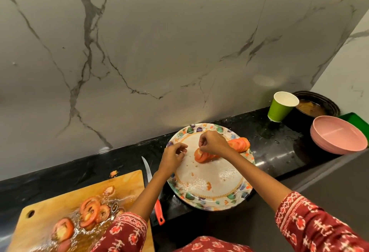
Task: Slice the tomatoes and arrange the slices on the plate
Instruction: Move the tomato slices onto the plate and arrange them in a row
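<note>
A round plate (211, 197) with a flowered rim sits on the black counter. A row of overlapping tomato slices (239, 144) lies across its far side. My right hand (212, 141) is over that row and pinches the slice at the row's left end. My left hand (172, 156) hovers over the plate's left edge with fingers loosely curled and nothing in it. More tomato slices (89, 210) lie in juice on the wooden cutting board (127, 183) at the lower left. The knife (148, 173), red-handled, lies on the counter between board and plate, partly hidden by my left forearm.
A green paper cup (280, 106) stands at the back right. Beside it are stacked pink bowls (337, 134) and a dark pan (317, 104). A tomato scrap (113, 173) lies on the counter behind the board. The marble wall rises right behind the counter.
</note>
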`<move>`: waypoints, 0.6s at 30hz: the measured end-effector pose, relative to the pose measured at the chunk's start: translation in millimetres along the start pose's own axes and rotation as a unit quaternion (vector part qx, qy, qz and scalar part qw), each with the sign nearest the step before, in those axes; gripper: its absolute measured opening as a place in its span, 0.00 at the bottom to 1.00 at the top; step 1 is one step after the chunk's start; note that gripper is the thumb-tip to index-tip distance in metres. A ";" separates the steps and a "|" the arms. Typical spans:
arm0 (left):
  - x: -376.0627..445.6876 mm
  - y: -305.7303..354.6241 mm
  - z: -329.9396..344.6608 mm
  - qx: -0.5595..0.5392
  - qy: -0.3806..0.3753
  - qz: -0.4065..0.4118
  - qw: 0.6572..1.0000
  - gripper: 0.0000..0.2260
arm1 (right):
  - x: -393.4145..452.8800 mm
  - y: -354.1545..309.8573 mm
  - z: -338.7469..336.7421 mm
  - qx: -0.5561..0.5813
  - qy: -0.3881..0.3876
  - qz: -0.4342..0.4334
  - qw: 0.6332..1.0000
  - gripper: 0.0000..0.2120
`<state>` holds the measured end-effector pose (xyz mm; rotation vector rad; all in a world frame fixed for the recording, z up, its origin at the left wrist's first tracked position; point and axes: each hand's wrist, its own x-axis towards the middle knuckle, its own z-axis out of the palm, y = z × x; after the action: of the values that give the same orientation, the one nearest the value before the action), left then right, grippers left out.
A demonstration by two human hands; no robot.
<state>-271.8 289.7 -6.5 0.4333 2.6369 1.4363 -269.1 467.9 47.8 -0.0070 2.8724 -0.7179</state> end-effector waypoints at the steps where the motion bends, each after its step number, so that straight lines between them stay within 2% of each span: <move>1: -1.6 1.4 1.9 0.001 -0.007 0.004 1.000 0.10 | -0.9 0.9 1.6 -0.014 0.010 0.003 1.000 0.04; 4: -6.3 2.8 7.2 0.004 -0.030 0.005 1.000 0.12 | -4.2 3.8 1.8 -0.022 0.028 0.010 0.999 0.03; 7: -11.4 4.3 6.7 -0.001 -0.031 -0.004 1.000 0.15 | -8.7 7.8 -2.3 0.023 0.073 0.025 0.997 0.02; 14: -34.7 -1.7 -21.1 0.010 0.039 -0.009 0.999 0.17 | -19.4 1.4 8.5 0.110 0.183 0.051 0.975 0.05; 18: -63.3 -15.8 -48.3 0.023 0.069 0.001 0.997 0.15 | -32.9 -29.1 34.1 0.132 0.201 0.025 0.970 0.04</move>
<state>-225.6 223.8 4.1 0.3523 2.7822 1.4606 -231.9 427.9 37.5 0.2774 3.1030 -1.2076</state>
